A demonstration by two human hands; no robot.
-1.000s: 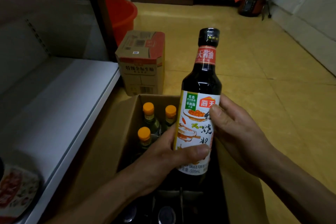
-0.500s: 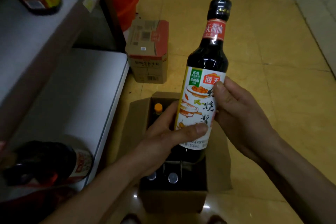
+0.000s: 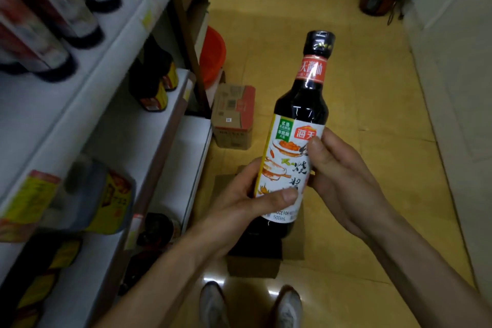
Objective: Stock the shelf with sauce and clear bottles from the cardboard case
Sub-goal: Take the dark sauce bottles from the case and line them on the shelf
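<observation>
The shelf [image 3: 87, 104] rises in white tiers along our left, its upper boards already lined with dark bottles [image 3: 80, 8] whose bases sit near the front edge, while a bare stretch of the lowest board [image 3: 186, 168] lies open just below and to the left of our hands. On the yellow floor [image 3: 372, 141] beneath us stands the open cardboard case [image 3: 255, 263], brown and matte, mostly hidden behind what we carry. We hold one sauce bottle [image 3: 298, 141] upright, its long axis near vertical and leaning slightly right, cap away from us: smooth dark glass, a glossy shrink-wrapped cap, a white paper label. Our left hand [image 3: 239, 202] wraps the lower label from the shelf side, thumb across the front; our right hand [image 3: 343, 181] clasps the opposite flank. Both grips are closed on the bottle. The shelf lies to the left, so we judge the left hand nearer for the placing.
</observation>
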